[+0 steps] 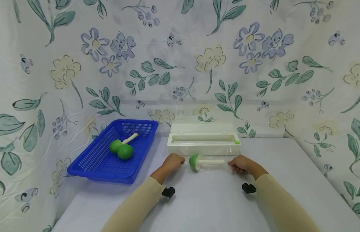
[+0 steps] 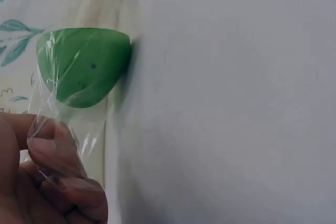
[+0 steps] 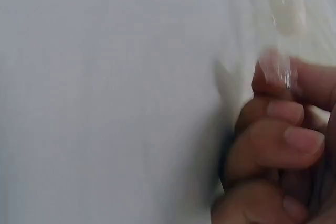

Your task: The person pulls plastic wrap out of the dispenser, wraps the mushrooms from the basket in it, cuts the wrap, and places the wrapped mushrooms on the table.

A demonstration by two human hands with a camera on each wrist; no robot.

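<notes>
A mushroom-shaped thing with a green domed head (image 1: 194,162) and a cream stick handle (image 1: 212,161) lies sideways in clear plastic film (image 2: 94,140), head to the left. At the head end, my left hand (image 1: 173,160) pinches the gathered film between thumb and curled fingers; the left wrist view shows this closely. My right hand (image 1: 241,163) pinches the film's other end (image 3: 278,72), just beyond the handle's tip. Right behind stands a white cling film dispenser (image 1: 203,149) with its lid up and a green piece at its right end.
To the left, a blue plastic basket (image 1: 103,172) holds green-headed things (image 1: 125,151), one with its cream handle showing. The white table (image 1: 212,206) stretches in front and to both sides. A flowered plastic sheet (image 1: 183,48) covers the wall behind.
</notes>
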